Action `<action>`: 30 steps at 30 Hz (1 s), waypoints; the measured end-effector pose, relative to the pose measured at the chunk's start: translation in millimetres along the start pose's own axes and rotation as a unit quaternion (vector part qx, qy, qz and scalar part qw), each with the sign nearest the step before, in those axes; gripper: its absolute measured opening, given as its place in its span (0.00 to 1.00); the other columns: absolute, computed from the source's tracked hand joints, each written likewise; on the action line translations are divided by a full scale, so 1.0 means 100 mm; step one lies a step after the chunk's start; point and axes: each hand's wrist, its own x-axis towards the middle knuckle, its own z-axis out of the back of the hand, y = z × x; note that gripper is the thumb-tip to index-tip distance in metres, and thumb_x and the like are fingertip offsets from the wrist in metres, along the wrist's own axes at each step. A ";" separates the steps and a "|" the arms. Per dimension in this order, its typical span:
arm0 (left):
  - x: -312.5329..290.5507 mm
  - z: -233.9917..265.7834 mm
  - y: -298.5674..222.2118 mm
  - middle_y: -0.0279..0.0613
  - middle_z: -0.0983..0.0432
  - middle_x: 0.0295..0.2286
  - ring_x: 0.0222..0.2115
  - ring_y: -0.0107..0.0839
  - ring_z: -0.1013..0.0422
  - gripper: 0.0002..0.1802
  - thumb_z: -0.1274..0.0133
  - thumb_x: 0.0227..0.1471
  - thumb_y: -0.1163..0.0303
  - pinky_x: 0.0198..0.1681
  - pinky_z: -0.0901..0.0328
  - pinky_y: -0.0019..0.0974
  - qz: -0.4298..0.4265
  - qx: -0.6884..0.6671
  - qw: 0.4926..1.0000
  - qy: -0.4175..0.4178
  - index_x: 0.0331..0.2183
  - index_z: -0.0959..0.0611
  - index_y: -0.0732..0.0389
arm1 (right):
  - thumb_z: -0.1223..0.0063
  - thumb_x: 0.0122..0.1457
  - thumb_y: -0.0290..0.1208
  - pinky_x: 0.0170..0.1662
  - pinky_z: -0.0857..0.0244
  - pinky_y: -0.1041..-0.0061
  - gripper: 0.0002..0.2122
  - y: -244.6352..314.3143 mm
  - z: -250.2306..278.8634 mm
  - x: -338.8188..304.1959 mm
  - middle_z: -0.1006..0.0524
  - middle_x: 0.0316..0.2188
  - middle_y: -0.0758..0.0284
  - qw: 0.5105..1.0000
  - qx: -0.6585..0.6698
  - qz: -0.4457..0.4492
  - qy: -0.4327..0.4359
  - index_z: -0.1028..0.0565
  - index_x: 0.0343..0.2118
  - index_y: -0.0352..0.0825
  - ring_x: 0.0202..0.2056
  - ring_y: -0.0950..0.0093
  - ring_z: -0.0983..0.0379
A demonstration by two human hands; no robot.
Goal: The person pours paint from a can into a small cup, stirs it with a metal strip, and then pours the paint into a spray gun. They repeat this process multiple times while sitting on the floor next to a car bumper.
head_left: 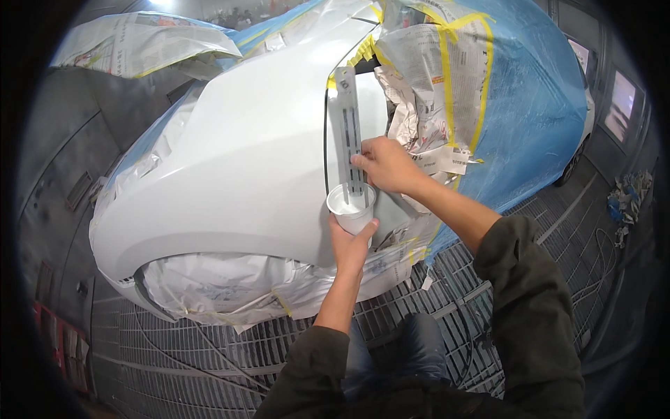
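My left hand [349, 244] is wrapped round a white plastic cup [352, 218] from below and in front. White liquid shows inside it. My right hand [388, 166] pinches a long, flat grey mixing stick [346, 119] with dark markings. The stick stands nearly upright, its lower end in the mouth of the cup. Right behind both hands is the white body panel of a car [237, 140]. Whether the stick touches the cup's bottom is hidden.
Newspaper with yellow tape [464, 84] and blue plastic film [537, 105] cover the car to the right. Masking sheet [216, 283] fills the wheel arch. A floor grating [188, 356] lies below, with hoses across it. Crumpled paper [628, 199] lies far right.
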 end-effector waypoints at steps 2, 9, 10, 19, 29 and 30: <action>0.02 0.03 0.02 0.50 0.31 0.53 0.53 0.40 0.32 0.48 0.28 0.39 0.73 0.58 0.38 0.42 -0.014 0.005 1.000 -0.009 0.59 0.36 0.65 | 0.44 0.64 0.32 0.23 0.32 0.73 0.13 0.11 0.11 0.04 0.22 0.18 0.62 0.996 0.081 -0.035 0.007 0.23 0.31 0.24 0.19 0.74 0.22; 0.03 0.00 0.08 0.49 0.30 0.52 0.53 0.40 0.31 0.48 0.28 0.39 0.73 0.58 0.38 0.41 -0.017 0.011 1.000 0.003 0.58 0.36 0.66 | 0.49 0.68 0.33 0.24 0.31 0.81 0.12 0.07 0.50 0.39 0.21 0.28 0.65 0.978 0.201 -0.038 0.029 0.25 0.39 0.24 0.26 0.78 0.19; 0.03 -0.01 0.07 0.49 0.30 0.52 0.53 0.40 0.31 0.47 0.28 0.39 0.73 0.58 0.38 0.41 -0.012 0.007 1.000 0.004 0.58 0.35 0.66 | 0.50 0.69 0.34 0.26 0.31 0.82 0.13 0.03 0.51 0.43 0.20 0.27 0.66 0.977 0.209 -0.032 0.030 0.25 0.40 0.26 0.26 0.79 0.20; 0.04 -0.06 0.11 0.48 0.31 0.53 0.54 0.39 0.32 0.47 0.29 0.40 0.74 0.59 0.38 0.42 0.002 -0.016 1.000 -0.006 0.59 0.36 0.66 | 0.50 0.66 0.32 0.26 0.30 0.74 0.12 -0.18 0.55 0.72 0.20 0.22 0.60 0.975 0.218 0.011 0.051 0.25 0.37 0.24 0.23 0.72 0.22; 0.05 -0.07 0.12 0.48 0.31 0.53 0.53 0.38 0.32 0.45 0.31 0.42 0.77 0.58 0.38 0.42 -0.025 -0.047 0.999 -0.003 0.59 0.37 0.65 | 0.50 0.68 0.33 0.29 0.32 0.73 0.13 -0.06 0.58 0.74 0.20 0.24 0.61 0.977 0.208 -0.028 0.025 0.23 0.34 0.25 0.24 0.74 0.25; 0.05 -0.06 0.12 0.47 0.31 0.52 0.53 0.38 0.32 0.45 0.31 0.42 0.77 0.58 0.37 0.42 -0.027 -0.049 0.998 -0.002 0.59 0.37 0.65 | 0.50 0.68 0.33 0.29 0.32 0.73 0.13 -0.08 0.58 0.75 0.20 0.24 0.61 0.977 0.211 -0.026 0.029 0.23 0.34 0.25 0.24 0.74 0.25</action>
